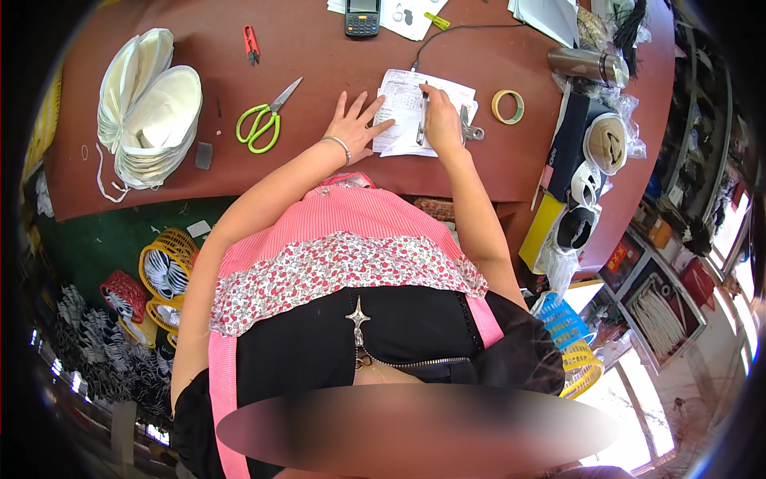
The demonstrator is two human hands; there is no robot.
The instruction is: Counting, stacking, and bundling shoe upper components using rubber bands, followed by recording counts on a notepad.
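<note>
A stack of printed paper slips (396, 112) lies on the brown table, its sheets slightly fanned out. My left hand (355, 126) rests flat with spread fingers at the stack's left edge, the fingertips touching the paper. Over the right half of the slips, my right hand (441, 120) is closed around a slim white and dark pen (421, 120). Beside that hand, a metal bulldog clip (472, 129) sits at the right edge of the papers. A thin dark cable (447, 34) runs from the top of the slips toward the far side.
Green-handled scissors (260, 128), red thread snips (251, 45) and stacked white fabric cups (163, 112) lie left. A tape roll (507, 96), steel flask (586, 65) and box of rolled goods (568, 132) are right. A handheld scanner (361, 20) lies at the back.
</note>
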